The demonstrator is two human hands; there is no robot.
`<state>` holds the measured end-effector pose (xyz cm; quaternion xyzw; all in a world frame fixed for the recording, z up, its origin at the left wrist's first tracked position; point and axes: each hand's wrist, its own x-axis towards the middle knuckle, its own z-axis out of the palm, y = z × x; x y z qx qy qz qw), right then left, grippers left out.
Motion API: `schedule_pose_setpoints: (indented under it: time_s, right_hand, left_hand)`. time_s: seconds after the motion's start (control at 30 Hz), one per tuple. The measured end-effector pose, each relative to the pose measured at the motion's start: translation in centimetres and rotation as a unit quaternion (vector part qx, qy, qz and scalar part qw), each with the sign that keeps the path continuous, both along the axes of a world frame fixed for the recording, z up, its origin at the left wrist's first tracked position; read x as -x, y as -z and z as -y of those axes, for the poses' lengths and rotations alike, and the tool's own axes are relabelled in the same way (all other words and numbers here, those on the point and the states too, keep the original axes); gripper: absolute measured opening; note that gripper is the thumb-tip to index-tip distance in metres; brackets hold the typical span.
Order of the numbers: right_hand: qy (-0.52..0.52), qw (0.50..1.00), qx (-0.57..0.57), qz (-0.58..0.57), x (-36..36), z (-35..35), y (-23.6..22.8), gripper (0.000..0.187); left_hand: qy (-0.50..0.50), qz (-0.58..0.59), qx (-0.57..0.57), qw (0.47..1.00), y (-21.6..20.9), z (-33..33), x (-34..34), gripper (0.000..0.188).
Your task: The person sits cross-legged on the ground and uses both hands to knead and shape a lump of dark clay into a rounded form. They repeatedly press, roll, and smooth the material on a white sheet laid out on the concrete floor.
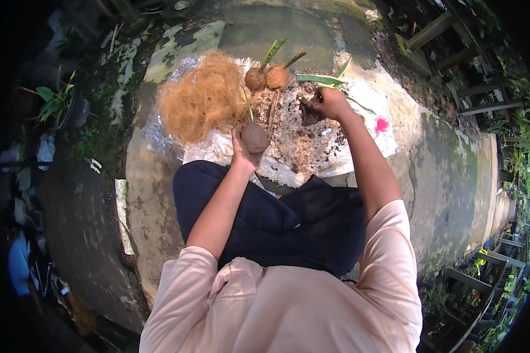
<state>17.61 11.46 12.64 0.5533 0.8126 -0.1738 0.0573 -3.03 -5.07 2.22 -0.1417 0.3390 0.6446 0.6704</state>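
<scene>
My left hand (242, 150) cups a round brown ball of soil (255, 138) from its left side and below, above the near edge of the sack. A thin green leaf (249, 107) sticks up behind the ball. Farther off and to the right, my right hand (332, 104) reaches down with curled fingers onto a dark clump of soil (311, 115). The fingertips are dark and partly lost against the soil. Two fibre-wrapped balls, one darker (255, 79) and one orange-brown (278, 76), stand at the far edge, each with a snake plant leaf.
A big heap of loose coconut fibre (203, 97) lies at the left on clear plastic. Cut green leaves (321, 78) lie beyond my right hand. The soil-strewn white sack (379, 106) has a pink mark. A potted plant (73, 109) stands far left; wooden rails (432, 30) line the right.
</scene>
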Motion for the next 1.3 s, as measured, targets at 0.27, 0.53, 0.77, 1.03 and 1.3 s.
schedule_pose_setpoints:
  time_s: [0.27,0.53,0.77,1.03,1.3]
  right_hand:
    - [0.014,0.990,-0.082,-0.118,-1.0,-2.4,-3.6,0.058]
    - [0.118,0.889,0.087,-0.434,-1.0,-0.2,-5.7,0.028]
    - [0.011,0.945,0.001,-0.326,-2.7,3.3,-3.0,0.029]
    - [-0.124,0.977,-0.065,-0.163,-2.9,2.8,-16.7,0.032]
    - [-0.098,0.948,-0.263,-0.150,-6.4,2.5,-24.8,0.031]
  left_hand:
    - [-0.001,0.000,-0.032,0.999,0.4,0.5,0.6,0.040]
    - [0.024,0.011,-0.041,0.999,0.1,0.7,0.3,0.041]
    - [0.049,-0.025,-0.016,0.998,-0.8,0.8,-0.3,0.053]
    - [0.042,-0.017,-0.039,0.998,0.2,0.7,0.2,0.053]
    - [0.029,-0.029,-0.016,0.999,-1.0,0.9,0.0,0.052]
